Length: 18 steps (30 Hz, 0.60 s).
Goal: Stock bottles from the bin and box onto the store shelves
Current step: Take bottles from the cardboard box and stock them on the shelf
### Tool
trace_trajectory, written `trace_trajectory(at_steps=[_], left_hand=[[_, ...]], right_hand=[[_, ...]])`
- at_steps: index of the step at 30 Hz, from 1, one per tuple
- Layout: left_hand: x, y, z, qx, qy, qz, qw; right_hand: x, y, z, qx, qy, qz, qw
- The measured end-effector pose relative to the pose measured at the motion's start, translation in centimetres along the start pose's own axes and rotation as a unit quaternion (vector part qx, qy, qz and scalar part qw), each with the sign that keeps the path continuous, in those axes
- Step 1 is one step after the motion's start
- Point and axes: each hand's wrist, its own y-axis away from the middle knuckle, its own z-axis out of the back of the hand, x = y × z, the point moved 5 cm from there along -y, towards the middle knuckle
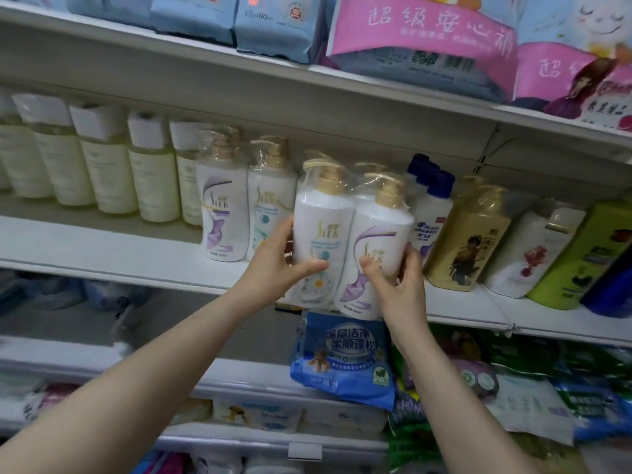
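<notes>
The left hand [273, 268] and right hand [402, 289] grip wrapped white bottles [325, 217] (gold pumps [331, 181]).

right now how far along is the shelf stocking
Done: one wrapped twin pack stands on the middle shelf. In hand: left hand and right hand grip a second twin pack at the shelf's front edge, not yet set down. Left: seating it; bin and box are out of view.
</notes>
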Motion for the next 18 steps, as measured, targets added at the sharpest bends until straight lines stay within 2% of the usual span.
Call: trace_trajectory(at_steps=[4, 7, 10, 13, 15, 18], left_hand=[[0.1, 0.3, -0.1, -0.009, -0.036, -0.036, 0.999], [0.6, 0.8, -0.1, -0.074, -0.1, -0.077, 0.989], [0.7, 1.3, -0.2, -0.119, -0.231, -0.148, 0.954], [0.3, 2.4, -0.8, -0.12, -0.338, -0.261, 0.896], [0.7, 3.1, -1.3, -0.1, -0.379, -0.325, 0.861], [1.6, 3.6, -1.6, -0.088, -0.418, -0.356, 0.831]], right_hand=[[-0.1, 0.1, -0.3, -0.008, 0.067, 0.017, 0.998], [-0.1, 0.4, -0.2, -0.049, 0.195, 0.074, 0.977], [0.5, 1.6, -0.5, -0.095, 0.314, 0.164, 0.93], [0.7, 3.3, -0.9, -0.134, 0.438, 0.296, 0.838], [-0.1, 4.2, -1.3, -0.115, 0.475, 0.365, 0.793], [-1.2, 4.9, -1.5, -0.087, 0.477, 0.38, 0.788]])
